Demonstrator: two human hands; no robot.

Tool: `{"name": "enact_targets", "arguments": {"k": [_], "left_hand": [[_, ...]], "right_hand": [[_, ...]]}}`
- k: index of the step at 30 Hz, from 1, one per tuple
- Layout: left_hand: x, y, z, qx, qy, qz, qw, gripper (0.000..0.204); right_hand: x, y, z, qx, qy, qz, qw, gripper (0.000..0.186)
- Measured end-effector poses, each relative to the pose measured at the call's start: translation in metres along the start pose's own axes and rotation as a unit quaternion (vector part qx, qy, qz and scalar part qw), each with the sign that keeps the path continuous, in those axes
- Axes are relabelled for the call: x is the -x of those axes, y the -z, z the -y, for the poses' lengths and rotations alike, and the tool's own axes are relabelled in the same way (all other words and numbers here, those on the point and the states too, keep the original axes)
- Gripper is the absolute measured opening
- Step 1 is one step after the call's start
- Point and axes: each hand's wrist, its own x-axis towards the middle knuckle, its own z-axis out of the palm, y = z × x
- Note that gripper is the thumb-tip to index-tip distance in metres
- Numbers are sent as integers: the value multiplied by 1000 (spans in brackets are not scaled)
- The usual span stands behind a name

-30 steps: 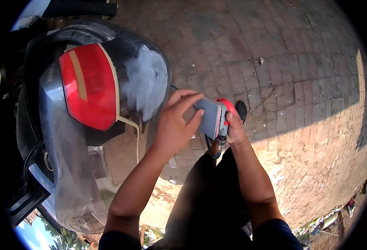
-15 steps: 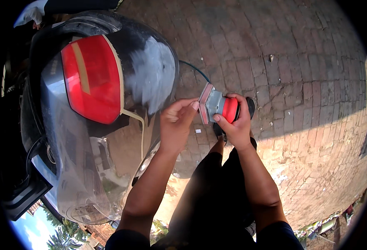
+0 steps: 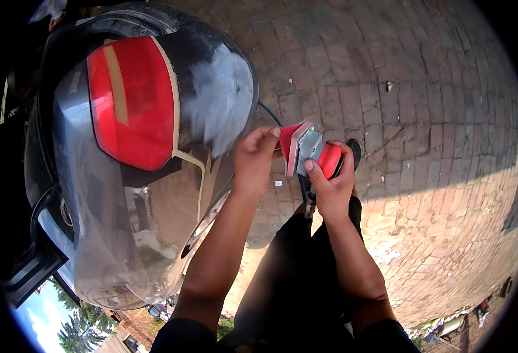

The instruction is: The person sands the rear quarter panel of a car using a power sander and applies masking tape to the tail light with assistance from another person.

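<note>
My right hand [image 3: 334, 191] is wrapped round the red and black head of a sander [image 3: 309, 147] with a grey body. The sander is tipped so its flat pad faces left. My left hand [image 3: 254, 159] pinches the edge of a red sandpaper sheet [image 3: 289, 135], which is partly lifted off the pad at the top. Left of my hands is the car's corner panel [image 3: 220, 97], with a dull grey-white sanded patch. A red tail light [image 3: 138, 106] beside it is edged with tan masking tape [image 3: 202, 176].
A dark hose [image 3: 269, 112] runs between the car and the sander. Brick paving [image 3: 423, 129] spreads to the right, part shaded, part sunlit. Clear plastic sheeting [image 3: 112, 247] covers the car's near side. Another person's hand [image 3: 55, 23] shows at the top left.
The sandpaper's upper edge has come away from the pad, pulled left by my left hand. The sander has turned slightly and shifted a little right and down.
</note>
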Motion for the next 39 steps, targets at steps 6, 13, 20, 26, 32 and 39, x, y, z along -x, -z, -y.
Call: {"name": "enact_targets", "arguments": {"k": [6,13,20,26,32,39], "left_hand": [[27,-1,21,32,-5,-1,999,21],[22,20,41,60,32,-43,997,22],[-27,142,34,-33,-111,-199,973,20],[17,54,33,-173,-160,-103,966,22],[32,30,31,-230,-160,-87,956,23],[37,26,35,-244,-141,-57,958,24]], "right_hand": [[5,-2,-5,100,34,-10,994,67],[12,-9,-11,108,29,29,993,67],[24,-4,27,-62,-58,2,996,67],[15,-26,2,200,71,21,977,68],[11,-30,-13,240,111,-10,964,68],[12,-32,-14,244,116,-22,962,69]]}}
